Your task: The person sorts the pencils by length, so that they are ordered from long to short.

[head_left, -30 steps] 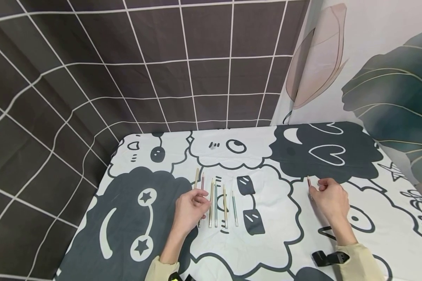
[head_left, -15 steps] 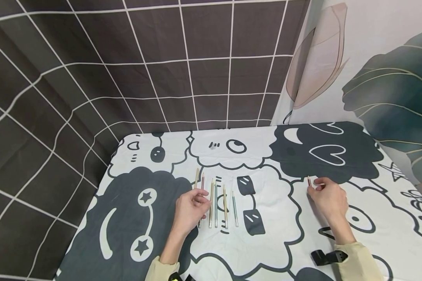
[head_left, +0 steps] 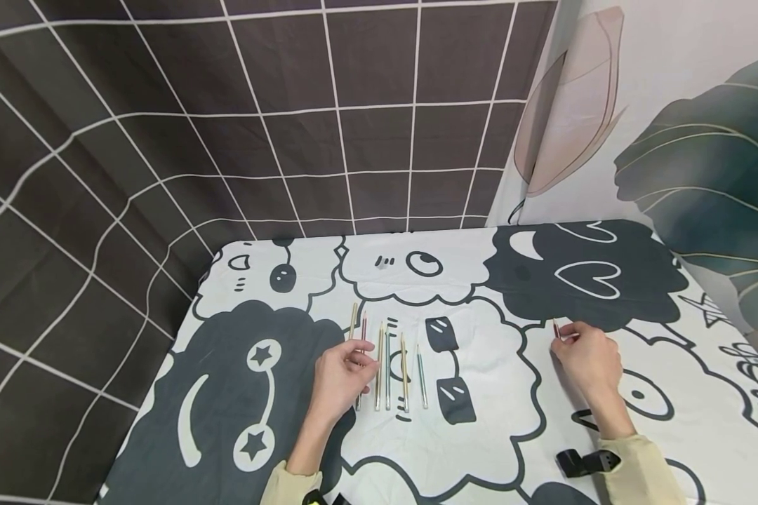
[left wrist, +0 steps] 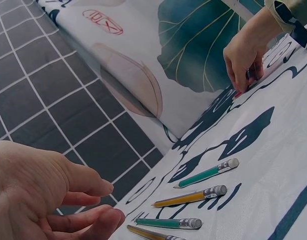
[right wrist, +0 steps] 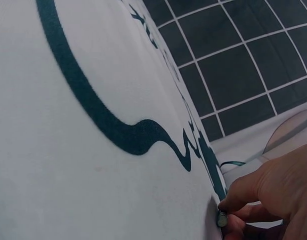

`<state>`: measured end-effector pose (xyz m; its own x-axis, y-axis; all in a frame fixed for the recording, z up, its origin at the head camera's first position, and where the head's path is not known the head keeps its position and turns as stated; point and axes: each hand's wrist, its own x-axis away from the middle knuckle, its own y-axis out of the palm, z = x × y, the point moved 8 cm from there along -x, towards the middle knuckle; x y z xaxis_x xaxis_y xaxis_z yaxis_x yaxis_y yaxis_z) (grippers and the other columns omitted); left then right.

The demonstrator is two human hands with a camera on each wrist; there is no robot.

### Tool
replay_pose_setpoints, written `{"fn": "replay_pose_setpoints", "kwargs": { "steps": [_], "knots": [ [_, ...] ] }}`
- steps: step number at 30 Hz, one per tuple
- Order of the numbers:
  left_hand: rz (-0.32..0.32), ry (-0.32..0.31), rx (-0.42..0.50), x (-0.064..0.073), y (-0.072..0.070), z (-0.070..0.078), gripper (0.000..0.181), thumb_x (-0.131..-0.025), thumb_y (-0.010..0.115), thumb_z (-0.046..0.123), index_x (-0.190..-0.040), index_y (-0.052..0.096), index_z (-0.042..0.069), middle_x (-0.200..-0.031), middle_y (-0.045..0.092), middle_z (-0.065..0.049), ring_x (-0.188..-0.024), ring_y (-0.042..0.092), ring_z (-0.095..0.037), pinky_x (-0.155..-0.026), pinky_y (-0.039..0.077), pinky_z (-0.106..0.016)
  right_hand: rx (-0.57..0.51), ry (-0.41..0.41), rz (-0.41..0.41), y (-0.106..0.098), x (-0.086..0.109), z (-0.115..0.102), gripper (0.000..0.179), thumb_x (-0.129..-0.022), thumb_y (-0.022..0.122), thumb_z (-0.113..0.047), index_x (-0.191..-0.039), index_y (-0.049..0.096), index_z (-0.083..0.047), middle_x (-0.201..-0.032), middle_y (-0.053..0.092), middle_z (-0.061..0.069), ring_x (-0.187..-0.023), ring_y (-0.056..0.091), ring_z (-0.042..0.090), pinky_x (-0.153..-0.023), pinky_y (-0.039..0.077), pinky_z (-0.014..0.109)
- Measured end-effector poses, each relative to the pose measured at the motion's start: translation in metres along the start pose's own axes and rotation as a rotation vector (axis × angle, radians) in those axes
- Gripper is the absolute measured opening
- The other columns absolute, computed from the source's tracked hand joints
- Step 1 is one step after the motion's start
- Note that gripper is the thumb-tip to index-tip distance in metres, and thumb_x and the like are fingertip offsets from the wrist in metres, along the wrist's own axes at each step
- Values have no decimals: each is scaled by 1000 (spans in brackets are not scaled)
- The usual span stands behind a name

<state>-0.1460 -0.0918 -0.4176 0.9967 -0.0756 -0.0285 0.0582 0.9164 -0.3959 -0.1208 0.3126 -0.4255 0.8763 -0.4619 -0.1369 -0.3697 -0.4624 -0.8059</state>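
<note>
My right hand [head_left: 589,356] pinches a red pencil [head_left: 556,328] between thumb and fingers at the right of the cloth. Its silvery end [right wrist: 222,219] shows below the thumb in the right wrist view; the middle is hidden by the fingers. My left hand [head_left: 344,372] hovers with loosely bent fingers, holding nothing, over a yellow pencil [head_left: 353,321] and another red pencil [head_left: 363,328], and partly covers both. To its right lie more pencils, roughly parallel: a yellow one [left wrist: 191,196] and a green one [left wrist: 206,173] show white erasers in the left wrist view.
A white cloth [head_left: 480,449] with dark cartoon drawings covers the table. Behind it and on the left hangs a dark curtain [head_left: 379,140] with a white grid. A leaf-patterned hanging [head_left: 701,161] stands at the right.
My right hand has shifted slightly to the left, and the red pencil's tip sits slightly lower in the head view. The left hand and the row of pencils stay where they were.
</note>
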Motion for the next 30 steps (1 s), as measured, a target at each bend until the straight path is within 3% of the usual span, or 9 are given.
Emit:
{"fn": "replay_pose_setpoints", "kwargs": {
  "steps": [10,19,30],
  "knots": [
    [2,6,2,-1,0,0,22,-81,76,0,-102,72,-2,-73,66,-3,-53,65,-23,-47,52,-28,-20,49,-46,0,8,-6,19,-75,67,-9,-89,70,4,-71,66,12,-63,57,31,-50,37,37],
    [5,7,-10,0,-1,1,20,-82,74,0,-101,72,-2,-72,67,-3,-51,65,-25,-46,51,-30,-75,21,-63,1,15,-19,17,-75,69,-9,-85,71,4,-65,65,4,-62,55,25,-54,36,37],
    [10,3,-7,-1,-1,1,18,-83,74,1,-100,73,-2,-72,67,-3,-51,65,-24,-47,51,-29,-149,4,-106,10,28,-41,13,-76,69,-8,-83,73,2,-62,64,1,-57,54,17,-50,39,29]
  ]
}}
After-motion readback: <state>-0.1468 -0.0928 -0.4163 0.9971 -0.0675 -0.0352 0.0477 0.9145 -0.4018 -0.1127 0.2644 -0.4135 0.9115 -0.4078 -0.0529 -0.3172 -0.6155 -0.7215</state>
